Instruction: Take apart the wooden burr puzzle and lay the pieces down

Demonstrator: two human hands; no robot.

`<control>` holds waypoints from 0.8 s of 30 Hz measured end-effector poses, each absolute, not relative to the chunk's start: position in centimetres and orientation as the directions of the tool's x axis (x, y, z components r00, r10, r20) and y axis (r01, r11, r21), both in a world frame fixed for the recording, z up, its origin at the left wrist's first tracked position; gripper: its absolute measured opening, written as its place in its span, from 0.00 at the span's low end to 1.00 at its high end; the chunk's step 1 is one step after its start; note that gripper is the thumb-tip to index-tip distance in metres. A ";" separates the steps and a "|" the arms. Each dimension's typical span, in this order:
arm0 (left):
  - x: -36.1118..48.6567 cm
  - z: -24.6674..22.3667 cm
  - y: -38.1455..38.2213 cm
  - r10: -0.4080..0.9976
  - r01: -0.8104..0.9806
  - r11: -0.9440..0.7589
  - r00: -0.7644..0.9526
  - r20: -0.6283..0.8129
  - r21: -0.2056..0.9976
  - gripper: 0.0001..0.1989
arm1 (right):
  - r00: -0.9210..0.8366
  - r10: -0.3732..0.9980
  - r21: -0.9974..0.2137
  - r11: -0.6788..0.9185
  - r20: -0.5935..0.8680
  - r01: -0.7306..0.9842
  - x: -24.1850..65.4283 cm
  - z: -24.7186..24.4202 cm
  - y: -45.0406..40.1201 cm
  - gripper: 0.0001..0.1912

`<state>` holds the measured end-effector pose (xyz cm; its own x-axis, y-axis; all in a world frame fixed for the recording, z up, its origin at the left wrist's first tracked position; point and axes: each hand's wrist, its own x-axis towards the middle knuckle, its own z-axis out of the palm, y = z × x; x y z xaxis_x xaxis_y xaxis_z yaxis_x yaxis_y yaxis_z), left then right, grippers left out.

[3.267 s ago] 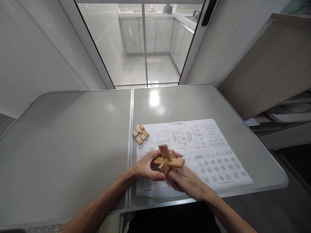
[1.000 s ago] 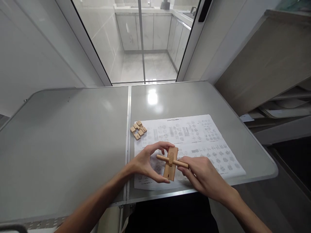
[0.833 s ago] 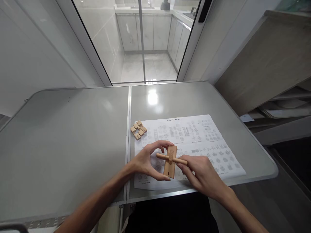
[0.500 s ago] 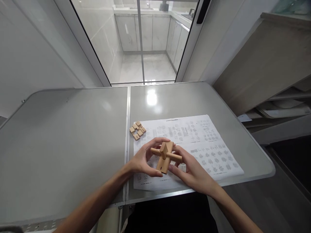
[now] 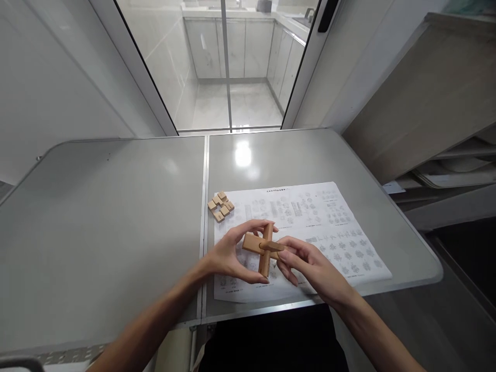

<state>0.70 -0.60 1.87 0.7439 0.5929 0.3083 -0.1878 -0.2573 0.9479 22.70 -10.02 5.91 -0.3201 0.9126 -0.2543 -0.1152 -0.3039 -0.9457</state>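
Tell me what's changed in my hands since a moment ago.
The wooden cross has been turned: its crosswise piece now shows a broad face, the front-to-back piece a narrow edge. The right hand now touches its right end. The left hand still grips it; block cluster and printed sheet stayed put.

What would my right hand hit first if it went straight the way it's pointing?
The crossed wooden pieces, which the right hand seems to touch at one end. Beyond them probably comes the left hand, though depth is unclear.
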 end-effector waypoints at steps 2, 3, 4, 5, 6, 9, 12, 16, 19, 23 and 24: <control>0.8 1.8 -0.7 0.593 -0.193 -0.330 0.719 0.361 0.924 0.52 | -0.272 0.926 -0.947 -0.300 -0.261 -0.113 22.5 5.9 -10.2 0.20; 0.9 1.8 -0.7 0.593 -0.193 -0.362 0.707 0.385 0.912 0.52 | -0.248 0.933 -0.949 -0.296 -0.261 -0.113 22.5 5.9 -10.3 0.20; 1.0 1.7 -0.8 0.592 -0.193 -0.390 0.696 0.406 0.900 0.52 | -0.231 0.937 -0.950 -0.292 -0.261 -0.113 22.4 5.9 -10.3 0.20; 1.0 1.8 -0.9 0.589 -0.194 -0.413 0.688 0.424 0.890 0.52 | -0.224 0.939 -0.951 -0.289 -0.260 -0.110 22.4 5.9 -10.4 0.20; 1.0 1.8 -0.9 0.587 -0.196 -0.432 0.680 0.439 0.880 0.52 | -0.228 0.939 -0.952 -0.288 -0.258 -0.107 22.4 5.9 -10.4 0.20; 1.1 2.0 -1.0 0.578 -0.207 -0.467 0.665 0.474 0.860 0.52 | -0.279 0.922 -0.949 -0.302 -0.267 -0.089 22.8 6.0 -10.5 0.21; 1.1 2.3 -1.1 0.565 -0.202 -0.487 0.669 0.483 0.850 0.51 | -0.333 0.900 -0.945 -0.320 -0.280 -0.072 23.2 6.2 -10.6 0.22; 1.2 2.5 -1.3 0.552 -0.189 -0.506 0.678 0.485 0.841 0.49 | -0.356 0.894 -0.950 -0.309 -0.274 -0.045 23.6 6.5 -11.1 0.21; 1.3 2.4 -1.4 0.542 -0.186 -0.504 0.693 0.476 0.844 0.50 | -0.334 0.900 -0.951 -0.308 -0.280 -0.033 23.4 6.7 -11.6 0.21; 1.2 2.2 -1.5 0.509 -0.195 -0.535 0.703 0.497 0.822 0.52 | -0.308 0.909 -0.952 -0.305 -0.282 -0.030 22.9 6.9 -12.1 0.21; 1.2 2.1 -1.5 0.502 -0.199 -0.544 0.701 0.507 0.815 0.52 | -0.308 0.906 -0.949 -0.314 -0.290 -0.031 22.9 7.0 -12.2 0.21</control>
